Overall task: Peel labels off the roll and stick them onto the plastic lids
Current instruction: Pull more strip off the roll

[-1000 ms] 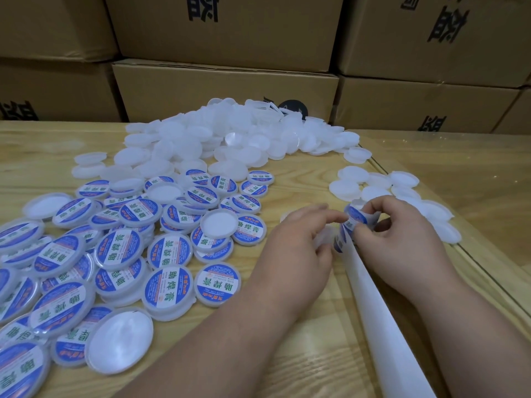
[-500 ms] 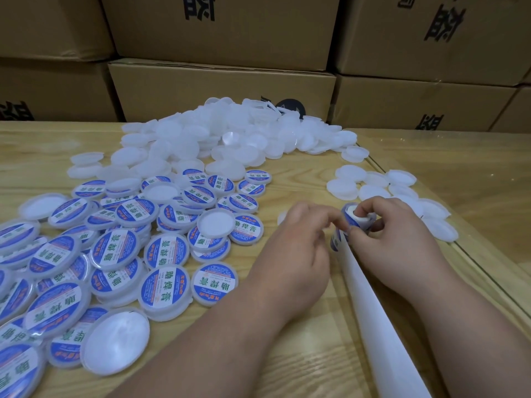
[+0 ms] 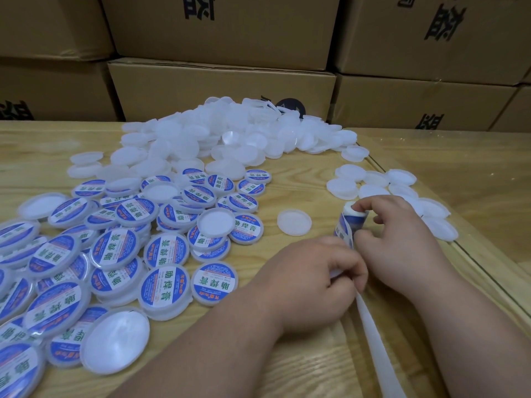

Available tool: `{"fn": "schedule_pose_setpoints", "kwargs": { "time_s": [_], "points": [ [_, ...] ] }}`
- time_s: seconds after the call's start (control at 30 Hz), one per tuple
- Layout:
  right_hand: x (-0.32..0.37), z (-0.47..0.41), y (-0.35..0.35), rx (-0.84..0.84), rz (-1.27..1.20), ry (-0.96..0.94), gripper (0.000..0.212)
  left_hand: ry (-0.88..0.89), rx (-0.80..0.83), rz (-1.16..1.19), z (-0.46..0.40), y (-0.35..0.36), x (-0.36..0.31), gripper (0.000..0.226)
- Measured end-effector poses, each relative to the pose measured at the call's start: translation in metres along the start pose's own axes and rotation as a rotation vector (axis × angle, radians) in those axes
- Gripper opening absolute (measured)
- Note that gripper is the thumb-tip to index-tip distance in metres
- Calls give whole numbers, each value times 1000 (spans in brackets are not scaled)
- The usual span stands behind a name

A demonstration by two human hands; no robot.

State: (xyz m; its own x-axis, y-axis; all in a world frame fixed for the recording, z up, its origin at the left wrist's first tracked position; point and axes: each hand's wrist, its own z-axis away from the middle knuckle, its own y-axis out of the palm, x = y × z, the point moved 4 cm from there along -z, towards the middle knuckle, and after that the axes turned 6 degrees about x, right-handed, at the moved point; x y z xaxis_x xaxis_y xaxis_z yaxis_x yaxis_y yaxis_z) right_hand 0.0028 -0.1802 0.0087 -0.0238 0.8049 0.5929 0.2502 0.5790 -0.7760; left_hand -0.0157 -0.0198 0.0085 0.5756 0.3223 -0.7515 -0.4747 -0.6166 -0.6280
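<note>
the left hand (image 3: 313, 280) had dropped toward 6 o'clock since the earlier frame, pinching the white backing strip (image 3: 376, 340). the right hand (image 3: 393, 237) gripped the blue-and-white label roll (image 3: 347, 222), upright. a bare plastic lid (image 3: 294, 222), now uncovered, lay at the roll's 9 o'clock. labelled lids (image 3: 115, 248) spread beyond it, unlabelled lids (image 3: 230, 136) at 12 o'clock against cardboard boxes (image 3: 221, 84).

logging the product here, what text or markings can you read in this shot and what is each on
"助焊膏": green characters across the white band of each blue label on the labelled lids, seen upside down.
Small print around those labels' rims: too small to read.
Large black characters on the cardboard boxes: cut off by the frame or turned, not readable whole.
Label roll in the right hand: print blurred.
</note>
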Motion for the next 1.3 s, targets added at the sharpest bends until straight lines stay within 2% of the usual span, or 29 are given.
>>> {"fn": "schedule_pose_setpoints", "kwargs": {
  "time_s": [0.17,0.4,0.5,0.6,0.7,0.87,1.0,1.1,1.17,1.3],
  "points": [
    [-2,-1,1,13,22,8,42,45,44,46,0,2,-3,20],
    [6,0,0,30,-104,57,25,83,115,53,2,5,-6,20],
    [5,2,0,6,-117,86,17,75,111,55,2,6,-5,21],
    [9,4,-4,-38,-161,110,26,73,103,55,2,6,-5,22],
    [13,7,-10,-68,-177,145,17,76,97,54,2,6,-5,22],
    [19,11,-8,78,-175,154,24,53,80,80,1,7,0,21],
    [18,11,-7,155,-240,170,19,28,-14,200,2,4,4,22],
    [13,9,-6,172,-304,214,21,-61,-220,370,-1,-4,13,24],
    [11,9,-4,198,-379,252,23,-146,-354,381,-2,-10,21,21],
    [17,12,-2,244,-472,266,27,-223,-364,362,-3,-11,25,21]
  ]
}}
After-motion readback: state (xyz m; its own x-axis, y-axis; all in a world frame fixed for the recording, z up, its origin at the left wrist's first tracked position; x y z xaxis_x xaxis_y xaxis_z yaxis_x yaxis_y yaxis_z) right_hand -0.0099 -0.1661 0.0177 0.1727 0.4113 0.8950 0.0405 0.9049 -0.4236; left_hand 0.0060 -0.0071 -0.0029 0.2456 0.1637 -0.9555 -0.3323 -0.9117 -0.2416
